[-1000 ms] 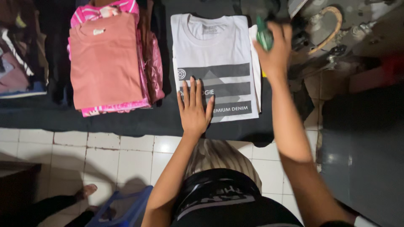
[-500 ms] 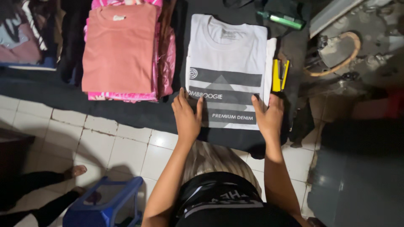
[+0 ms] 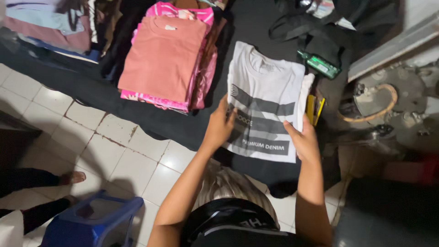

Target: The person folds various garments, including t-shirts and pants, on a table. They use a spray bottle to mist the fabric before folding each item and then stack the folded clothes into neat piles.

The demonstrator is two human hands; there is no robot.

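A folded white T-shirt [image 3: 265, 98] with grey printed bands lies on a black cloth [image 3: 151, 121] spread over the floor. My left hand [image 3: 220, 126] grips its left edge near the lower half, fingers curled under the fabric. My right hand [image 3: 302, 139] holds the lower right edge, thumb on top. Both forearms reach forward from the bottom of the view.
A stack of folded pink and salmon shirts [image 3: 164, 59] lies left of the white one. A green bottle [image 3: 320, 65] and a yellow object [image 3: 314, 109] lie to its right. A blue plastic stool [image 3: 93, 222] and another person's foot [image 3: 71, 177] are on the white tiles [image 3: 114, 155].
My right hand came down from the green bottle to the shirt's right edge. Both hands went from lying flat on the shirt to gripping its sides. The view shifted right.
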